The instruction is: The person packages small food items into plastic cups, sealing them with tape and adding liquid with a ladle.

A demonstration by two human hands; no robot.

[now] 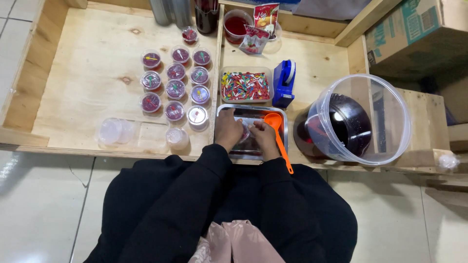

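Both hands meet over a shallow metal tray (225, 109) at the near edge of the low wooden table (87, 83); the left hand (228, 129) and the right hand (263, 136) are curled close together around a small clear cup (244, 132), of which only a sliver shows between the fingers, so its contents and lid are hard to make out; both hands look closed on it, though the fingertips are hidden from above; an orange ladle (278, 136) lies across the tray just right of the right hand, its handle running out past the table's edge over the black sleeve; behind the tray sits a rectangular tub of coloured plastic picks (245, 86), and beside that a blue tape dispenser (283, 83); to the left, well apart from the hands, stand rows of filled and lidded small cups (175, 78) with dark red contents; nearer the edge lie clear loose lids (115, 130), faint against the wood; on the right a large clear bucket (385, 107) overlaps a dark pot of red liquid (346, 124), partly hidden behind its wall; at the far edge, bottles and a red-filled container (236, 23) are cut off by the frame, as is a cardboard box (414, 34) at the top right.
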